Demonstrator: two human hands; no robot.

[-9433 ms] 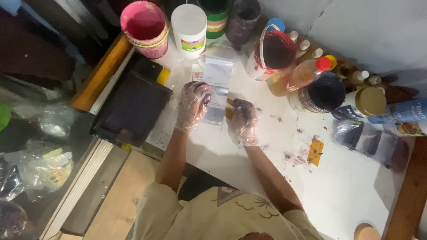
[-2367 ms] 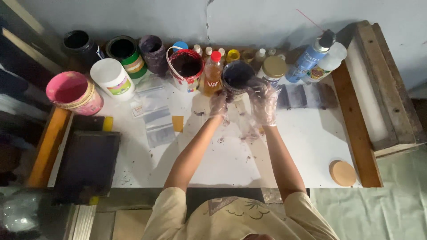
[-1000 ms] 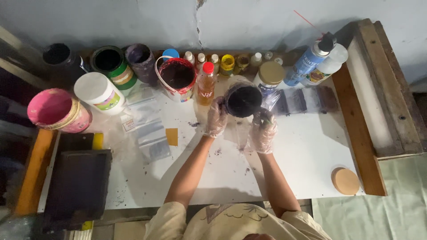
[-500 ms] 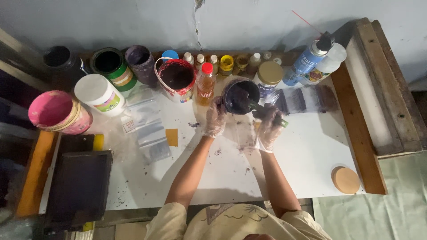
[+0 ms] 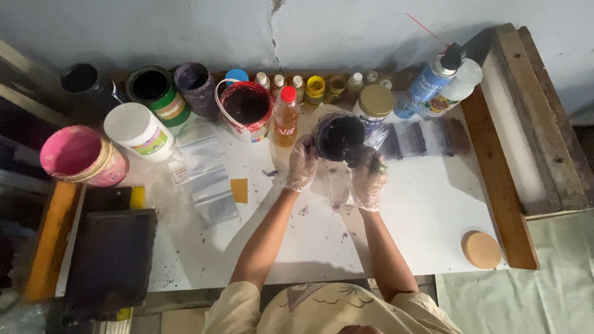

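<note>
Both hands wear thin, clear, crinkled plastic gloves: the left hand (image 5: pixel 301 164) and the right hand (image 5: pixel 369 179). The jar (image 5: pixel 338 135) between them looks like clear plastic, its inside coated dark and glossy. The surface (image 5: pixel 427 210) is a smooth, matt white board, speckled with dark stains. The bags (image 5: pixel 207 179) lying on it are clear glossy film. The frame (image 5: pixel 495 167) at the right is bare, rough wood. The disc (image 5: pixel 481 249) looks matt, like cork or wood. The pink tub (image 5: pixel 83 156) is smeared plastic.
</note>
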